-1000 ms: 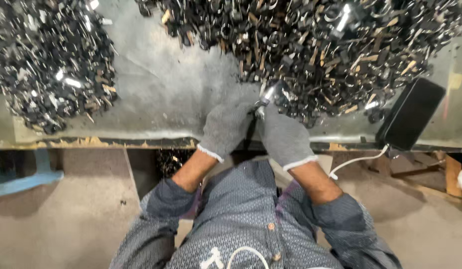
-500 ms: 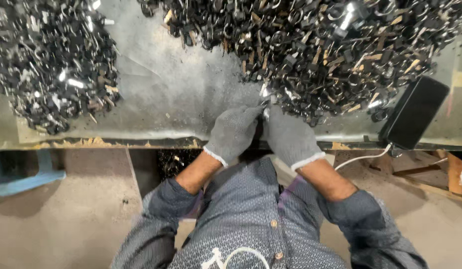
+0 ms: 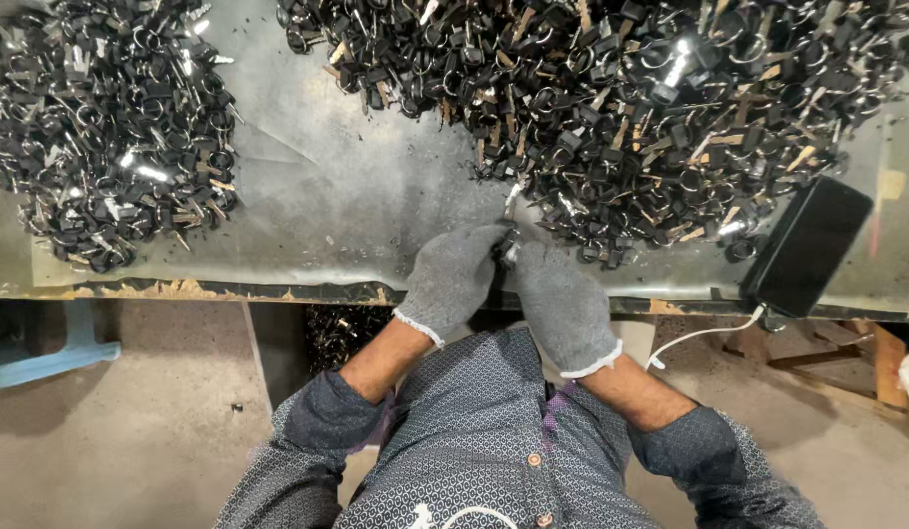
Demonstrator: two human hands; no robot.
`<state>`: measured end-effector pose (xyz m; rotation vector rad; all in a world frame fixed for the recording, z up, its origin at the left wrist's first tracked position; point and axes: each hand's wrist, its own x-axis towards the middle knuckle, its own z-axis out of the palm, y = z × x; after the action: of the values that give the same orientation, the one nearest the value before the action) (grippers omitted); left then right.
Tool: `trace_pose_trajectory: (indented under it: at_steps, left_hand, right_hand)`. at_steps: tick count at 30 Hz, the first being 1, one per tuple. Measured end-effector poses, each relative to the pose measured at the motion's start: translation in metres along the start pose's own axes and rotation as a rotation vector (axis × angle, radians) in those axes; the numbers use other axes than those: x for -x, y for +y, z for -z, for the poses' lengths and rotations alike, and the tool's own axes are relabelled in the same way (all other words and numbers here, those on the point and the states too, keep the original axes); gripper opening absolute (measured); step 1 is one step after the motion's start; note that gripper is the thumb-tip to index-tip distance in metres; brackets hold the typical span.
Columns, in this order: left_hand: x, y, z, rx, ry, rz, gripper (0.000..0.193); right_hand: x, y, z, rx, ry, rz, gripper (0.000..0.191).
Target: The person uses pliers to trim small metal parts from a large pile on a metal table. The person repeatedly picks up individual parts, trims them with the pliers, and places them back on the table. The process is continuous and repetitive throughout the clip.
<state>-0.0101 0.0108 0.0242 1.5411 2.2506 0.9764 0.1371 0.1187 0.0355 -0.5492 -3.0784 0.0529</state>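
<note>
We've got one open lane: bare table sheet [image 3: 346, 186] between the left parts heap [image 3: 101, 127] and the big right heap [image 3: 650, 108]. Our gloved left hand [image 3: 452, 277] and right hand [image 3: 564, 304] sit at that lane's near end, against the right heap's edge. Black phone [image 3: 807, 245] blocks the near-right table edge; its white cable [image 3: 704, 335] hangs below.

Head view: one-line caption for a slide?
Two gloved hands, left hand and right hand, pinch a small metal part at a table beside heaps of black parts.
</note>
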Motion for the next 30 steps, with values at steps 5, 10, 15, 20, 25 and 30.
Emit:
trace_pose_trajectory:
  at_steps: [5,10,15,20,25,30]
  left_hand:
    - [0.006,0.001,-0.003,0.028,-0.011,-0.019,0.032]
    - [0.003,0.003,0.002,-0.007,-0.080,0.052,0.032]
    - [0.003,0.010,0.004,-0.048,0.068,0.082,0.032]
    - [0.012,0.008,-0.001,-0.003,0.039,0.117,0.026]
    - [0.011,0.001,-0.007,-0.159,0.094,0.078,0.016]
    - [0.010,-0.004,-0.012,-0.045,0.012,0.024,0.032]
  right_hand:
    - [-0.014,-0.015,0.011,-0.084,-0.418,-0.190,0.027]
    - [-0.029,0.013,0.021,-0.647,-0.510,-0.145,0.035]
    - [-0.022,0.015,0.033,-0.577,-0.396,-0.326,0.043]
    - [-0.008,-0.004,0.042,-0.376,-0.377,-0.251,0.060]
    - [-0.002,0.005,0.031,-0.171,-0.189,-0.083,0.037]
    - [0.001,-0.004,0.008,-0.070,-0.196,-0.043,0.013]
